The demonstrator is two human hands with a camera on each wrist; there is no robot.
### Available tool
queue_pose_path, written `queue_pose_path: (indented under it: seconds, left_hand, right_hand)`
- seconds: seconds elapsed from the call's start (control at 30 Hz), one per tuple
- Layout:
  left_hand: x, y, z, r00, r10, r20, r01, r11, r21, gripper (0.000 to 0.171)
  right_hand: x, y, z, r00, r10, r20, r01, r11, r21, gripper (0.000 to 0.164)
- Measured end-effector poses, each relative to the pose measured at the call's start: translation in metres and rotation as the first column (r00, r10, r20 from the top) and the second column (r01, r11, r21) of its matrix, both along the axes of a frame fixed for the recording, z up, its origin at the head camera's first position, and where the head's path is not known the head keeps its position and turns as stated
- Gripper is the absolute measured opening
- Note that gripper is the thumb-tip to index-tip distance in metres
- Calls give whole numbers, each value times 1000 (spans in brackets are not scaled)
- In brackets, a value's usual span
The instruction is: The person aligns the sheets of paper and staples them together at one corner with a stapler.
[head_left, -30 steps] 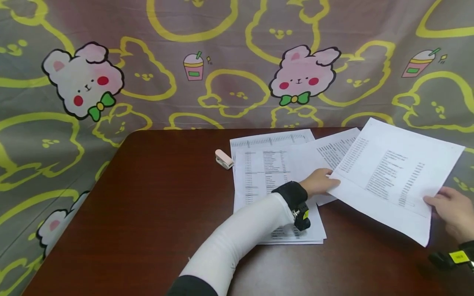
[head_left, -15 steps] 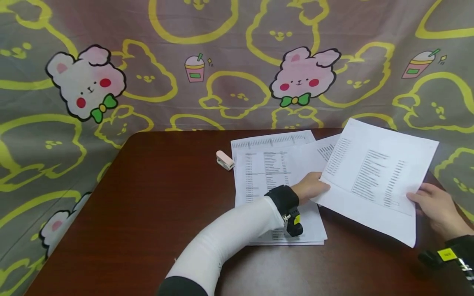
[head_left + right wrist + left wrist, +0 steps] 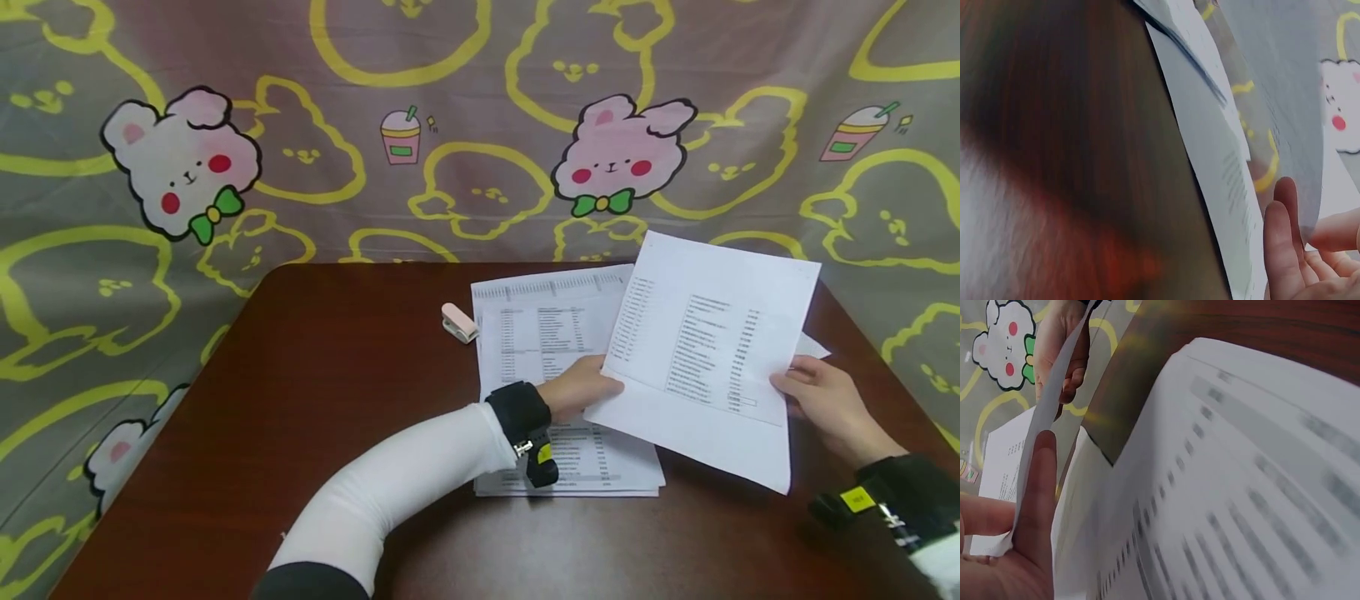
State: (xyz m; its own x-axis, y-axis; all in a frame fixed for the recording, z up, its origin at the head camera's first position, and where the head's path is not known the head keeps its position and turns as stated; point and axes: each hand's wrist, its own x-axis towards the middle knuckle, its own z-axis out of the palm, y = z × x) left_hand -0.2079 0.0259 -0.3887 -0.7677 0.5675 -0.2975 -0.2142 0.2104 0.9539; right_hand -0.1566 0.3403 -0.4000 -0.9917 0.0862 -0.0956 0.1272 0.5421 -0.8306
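Observation:
A printed sheet of paper [image 3: 712, 358] is held up, tilted, over the right part of the table. My left hand [image 3: 579, 388] pinches its left edge, thumb on the printed face. At the opposite edge, my right hand [image 3: 828, 408] pinches the sheet between thumb and fingers. In the left wrist view the sheet [image 3: 1044, 419] stands nearly edge-on between thumb and fingers. The right wrist view shows the back of the sheet [image 3: 1291, 112] above the fingertips [image 3: 1277, 219]. Beneath my left hand lies a stack of printed papers [image 3: 517, 333], partly covered by the hand and sheet.
A pale pink clip-like stapler [image 3: 459, 323] sits at the stack's left edge. Another paper [image 3: 813, 346] peeks out behind the held sheet. The dark brown table [image 3: 360, 358] extends left and forward. A patterned curtain [image 3: 465, 100] hangs right behind its far edge.
Both hands have carried the held sheet leftward, from the table's right side to partly over the stack. It now covers most of the paper lying behind it. The stack has stayed put.

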Motion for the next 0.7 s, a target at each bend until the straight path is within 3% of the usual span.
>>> queue_pose_path:
  seconds: [0.2, 0.4, 0.7]
  left_hand:
    - [-3, -31, -3, 1000, -26, 14, 27, 999, -26, 41]
    - [-1, -57, -2, 1000, -30, 9, 31, 994, -104, 41]
    - [0, -94, -1, 995, -77, -56, 60, 964, -261, 31]
  right_hand:
    - [-9, -23, 4, 998, 63, -14, -63, 998, -1, 60]
    - [-19, -49, 9, 994, 107, -8, -107, 994, -18, 55]
    - [-35, -81, 15, 987, 161, 4, -160, 985, -61, 46]
